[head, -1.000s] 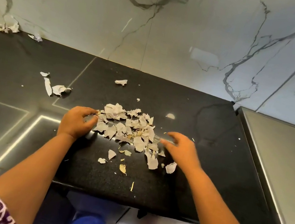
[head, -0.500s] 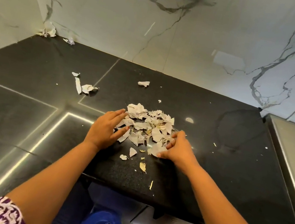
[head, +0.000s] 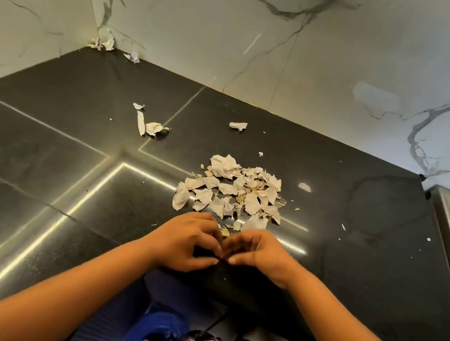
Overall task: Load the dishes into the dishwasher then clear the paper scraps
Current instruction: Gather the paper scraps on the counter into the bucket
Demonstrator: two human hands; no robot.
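Scrap-clearing looks to be the step in hand, no dishes being in view; on the black counter [head: 38, 167] corner scraps [head: 103, 43] lie far off at ten o'clock of the main pile [head: 232, 189]; torn strips [head: 147, 126] lie nearer on the same bearing; left hand [head: 187, 239] sits at six o'clock of the pile, fingers curled, meeting the right hand [head: 260, 254], likewise curled; whether either pinches crumbs I cannot tell; a stray scrap [head: 237, 125] lies at twelve o'clock; next, probably, cupping the pile without scattering it, then fetching the outliers.

Left hand [head: 185, 241], right hand [head: 258, 256] curled, close together.
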